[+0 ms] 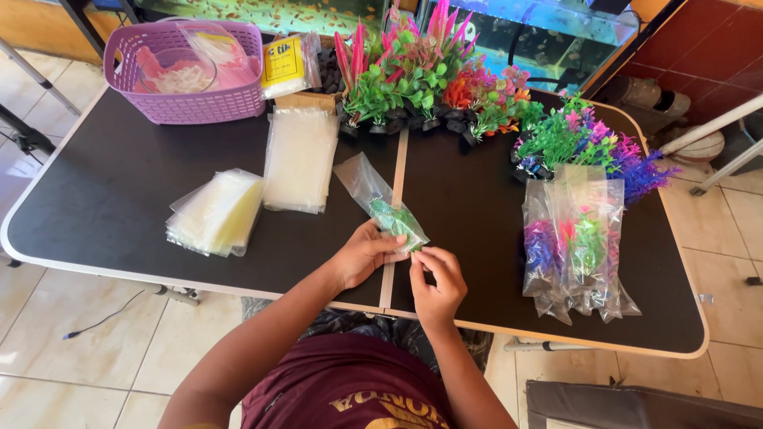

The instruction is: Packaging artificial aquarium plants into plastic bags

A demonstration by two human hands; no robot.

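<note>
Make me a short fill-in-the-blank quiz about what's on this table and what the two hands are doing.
1. Both hands, left hand and right hand, hold a clear bag with a ____ plastic plant inside.
2. The basket at the table's far left corner is ____ in colour.
3. The filled bags lie to the person's ____.
4. The table top is ____ with a pale edge.

Missing words: green; purple; right; black

We see a clear, glossy plastic bag (380,202) over a green plastic plant (400,223), a matt black table (119,199), and a purple woven-look plastic basket (184,75).
</note>
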